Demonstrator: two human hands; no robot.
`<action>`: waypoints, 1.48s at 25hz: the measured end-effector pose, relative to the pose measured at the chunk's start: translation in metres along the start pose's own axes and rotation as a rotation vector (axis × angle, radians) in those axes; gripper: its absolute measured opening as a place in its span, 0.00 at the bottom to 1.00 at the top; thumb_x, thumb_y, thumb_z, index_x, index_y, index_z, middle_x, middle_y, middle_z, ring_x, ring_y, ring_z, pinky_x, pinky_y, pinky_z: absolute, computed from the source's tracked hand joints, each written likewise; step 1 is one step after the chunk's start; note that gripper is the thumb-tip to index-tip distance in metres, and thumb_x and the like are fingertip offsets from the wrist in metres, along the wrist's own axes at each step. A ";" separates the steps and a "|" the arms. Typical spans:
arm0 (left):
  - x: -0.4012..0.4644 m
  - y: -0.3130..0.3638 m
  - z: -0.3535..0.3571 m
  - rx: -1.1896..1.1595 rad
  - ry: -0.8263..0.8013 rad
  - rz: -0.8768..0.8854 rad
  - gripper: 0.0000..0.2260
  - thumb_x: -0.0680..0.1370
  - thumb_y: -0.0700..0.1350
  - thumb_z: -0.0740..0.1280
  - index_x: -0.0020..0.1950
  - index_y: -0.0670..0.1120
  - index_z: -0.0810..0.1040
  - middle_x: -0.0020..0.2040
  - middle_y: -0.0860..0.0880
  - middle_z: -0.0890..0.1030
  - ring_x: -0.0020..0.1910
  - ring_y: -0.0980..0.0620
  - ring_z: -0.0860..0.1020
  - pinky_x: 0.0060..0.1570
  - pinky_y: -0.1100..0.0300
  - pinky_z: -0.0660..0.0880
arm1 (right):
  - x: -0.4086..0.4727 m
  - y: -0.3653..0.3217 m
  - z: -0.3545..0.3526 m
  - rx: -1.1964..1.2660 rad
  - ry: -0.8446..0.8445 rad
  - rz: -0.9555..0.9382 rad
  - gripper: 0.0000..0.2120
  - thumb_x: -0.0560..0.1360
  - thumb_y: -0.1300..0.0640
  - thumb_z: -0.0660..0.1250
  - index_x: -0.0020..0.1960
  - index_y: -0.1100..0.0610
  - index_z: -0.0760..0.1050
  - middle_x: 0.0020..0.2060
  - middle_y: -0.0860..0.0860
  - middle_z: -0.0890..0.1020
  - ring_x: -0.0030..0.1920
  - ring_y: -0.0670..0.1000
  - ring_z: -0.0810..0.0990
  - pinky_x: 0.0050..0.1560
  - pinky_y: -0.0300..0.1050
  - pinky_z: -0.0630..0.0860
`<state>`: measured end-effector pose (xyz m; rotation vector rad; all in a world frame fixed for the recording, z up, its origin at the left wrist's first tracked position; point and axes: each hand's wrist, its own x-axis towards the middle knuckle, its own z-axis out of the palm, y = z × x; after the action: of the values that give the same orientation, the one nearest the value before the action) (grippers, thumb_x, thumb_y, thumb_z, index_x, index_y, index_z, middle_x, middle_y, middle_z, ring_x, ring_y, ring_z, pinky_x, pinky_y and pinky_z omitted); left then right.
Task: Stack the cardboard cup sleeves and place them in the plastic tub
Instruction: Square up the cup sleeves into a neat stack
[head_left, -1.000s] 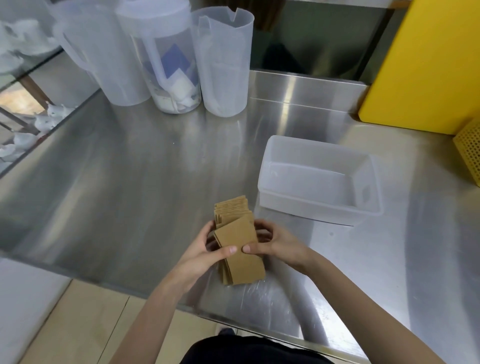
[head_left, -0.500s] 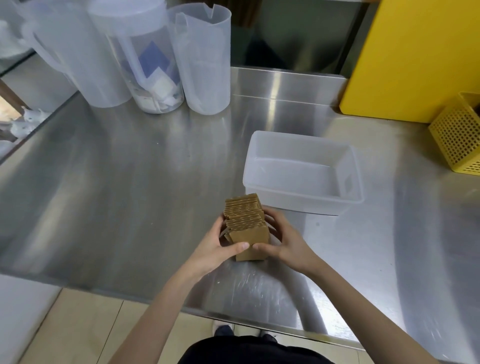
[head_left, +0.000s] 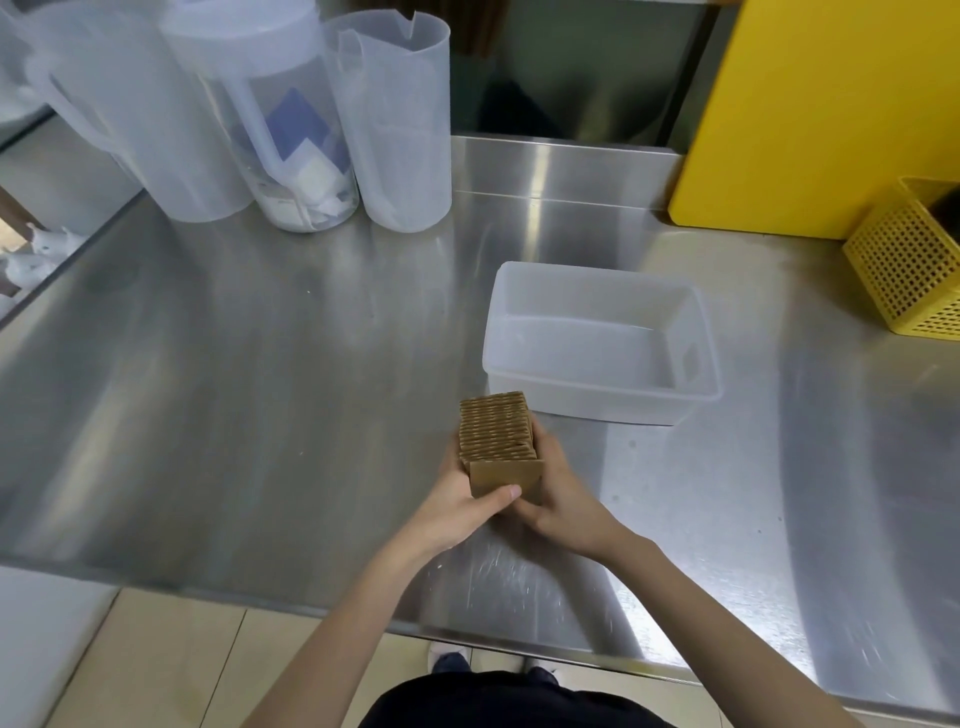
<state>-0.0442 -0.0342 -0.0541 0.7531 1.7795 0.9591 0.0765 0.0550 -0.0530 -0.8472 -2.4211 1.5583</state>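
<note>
Head view, item one: cardboard cup sleeves, packed on edge in a block on the steel counter, pressed between your left hand and right hand, both clasped on it. Just beyond: plastic tub, unfilled. Far back: three clear pitchers; yellow basket at right.
</note>
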 end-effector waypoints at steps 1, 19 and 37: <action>0.000 -0.001 0.000 -0.002 -0.005 0.002 0.28 0.69 0.47 0.70 0.66 0.41 0.67 0.65 0.44 0.73 0.60 0.53 0.74 0.48 0.81 0.69 | 0.000 0.001 0.001 -0.003 0.002 0.004 0.44 0.68 0.49 0.64 0.73 0.58 0.42 0.71 0.53 0.59 0.72 0.48 0.59 0.70 0.35 0.57; -0.010 0.010 -0.020 0.030 -0.132 0.117 0.37 0.63 0.46 0.74 0.62 0.53 0.55 0.57 0.56 0.71 0.55 0.64 0.72 0.51 0.78 0.70 | -0.004 -0.009 -0.037 -0.369 -0.057 -0.051 0.36 0.59 0.55 0.71 0.63 0.60 0.60 0.52 0.52 0.65 0.54 0.53 0.70 0.49 0.37 0.65; -0.027 -0.013 -0.041 0.332 0.084 0.078 0.46 0.65 0.48 0.75 0.72 0.55 0.47 0.71 0.46 0.59 0.70 0.46 0.57 0.70 0.49 0.56 | 0.001 -0.016 -0.021 -0.591 -0.207 -0.073 0.48 0.66 0.49 0.72 0.74 0.52 0.43 0.67 0.54 0.64 0.67 0.54 0.64 0.70 0.48 0.57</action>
<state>-0.0737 -0.0746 -0.0433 1.0081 2.0240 0.7617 0.0775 0.0673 -0.0295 -0.6833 -3.0870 0.9422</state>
